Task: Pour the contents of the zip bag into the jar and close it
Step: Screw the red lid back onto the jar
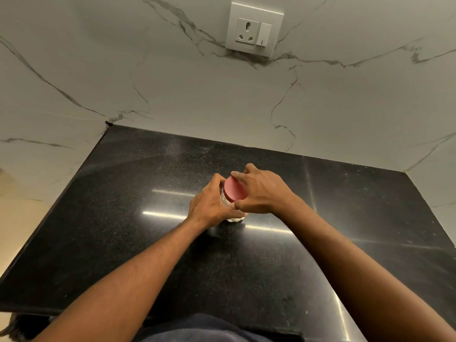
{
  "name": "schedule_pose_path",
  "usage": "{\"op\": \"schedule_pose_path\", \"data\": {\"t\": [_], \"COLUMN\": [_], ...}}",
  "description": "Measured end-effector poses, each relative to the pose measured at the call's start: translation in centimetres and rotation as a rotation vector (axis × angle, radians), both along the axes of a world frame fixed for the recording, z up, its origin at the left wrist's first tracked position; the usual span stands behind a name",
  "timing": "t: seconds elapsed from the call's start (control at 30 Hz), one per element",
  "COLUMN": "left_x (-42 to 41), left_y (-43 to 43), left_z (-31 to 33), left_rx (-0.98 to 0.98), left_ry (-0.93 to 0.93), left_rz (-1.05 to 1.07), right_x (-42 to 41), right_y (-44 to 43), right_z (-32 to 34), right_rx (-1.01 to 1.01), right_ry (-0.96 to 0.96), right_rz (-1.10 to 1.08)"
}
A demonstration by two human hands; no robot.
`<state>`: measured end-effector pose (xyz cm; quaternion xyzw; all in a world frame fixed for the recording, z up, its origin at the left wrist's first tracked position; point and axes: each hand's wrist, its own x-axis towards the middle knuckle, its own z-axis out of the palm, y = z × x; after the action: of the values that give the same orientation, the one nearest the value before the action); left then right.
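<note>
A small clear jar (pixel 233 219) with pale contents stands upright on the black counter (pixel 128 218), near its middle. A red round lid (pixel 234 188) sits on top of the jar. My left hand (pixel 209 206) is wrapped round the jar's body from the left. My right hand (pixel 259 191) grips the red lid from the right, fingers curled over its far edge and thumb on its near edge. Most of the jar is hidden behind both hands. No zip bag is in view.
A marbled white wall rises behind and to the left of the counter, with a socket and switch plate (pixel 254 28) high up. The counter's left edge (pixel 49 213) runs diagonally; its near edge lies close to my body.
</note>
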<state>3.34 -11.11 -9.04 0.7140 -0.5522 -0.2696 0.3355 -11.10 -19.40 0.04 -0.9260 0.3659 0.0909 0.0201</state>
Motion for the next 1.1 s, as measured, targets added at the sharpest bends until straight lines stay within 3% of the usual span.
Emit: {"op": "schedule_pose_path", "data": {"t": [0.17,0.3,0.5,0.57,0.87,1.1], "left_x": [0.1,0.4,1.0,1.0,5.8,10.4], "left_y": [0.0,0.3,2.1,2.2,-0.5,-5.1], "left_z": [0.1,-0.4,-2.2,-2.5,-0.6,1.1], "left_rx": [-0.010,-0.023,-0.011,-0.027,-0.077,0.005], "left_ry": [-0.010,0.083,0.254,0.261,0.262,0.245], "left_rz": [-0.003,-0.053,-0.019,-0.033,0.006,0.025], "right_x": [-0.7,-1.6,-3.5,-3.2,2.1,7.5], "right_y": [0.0,1.3,4.3,5.1,1.7,-2.7], "right_z": [-0.4,-2.3,-7.7,-9.2,-8.4,-6.9], "right_rx": [-0.029,-0.058,0.462,0.473,0.415,0.433], "right_ry": [-0.076,-0.205,-0.831,-0.922,-1.017,-0.933], "right_rz": [0.011,-0.067,-0.451,-0.459,-0.441,-0.420]}}
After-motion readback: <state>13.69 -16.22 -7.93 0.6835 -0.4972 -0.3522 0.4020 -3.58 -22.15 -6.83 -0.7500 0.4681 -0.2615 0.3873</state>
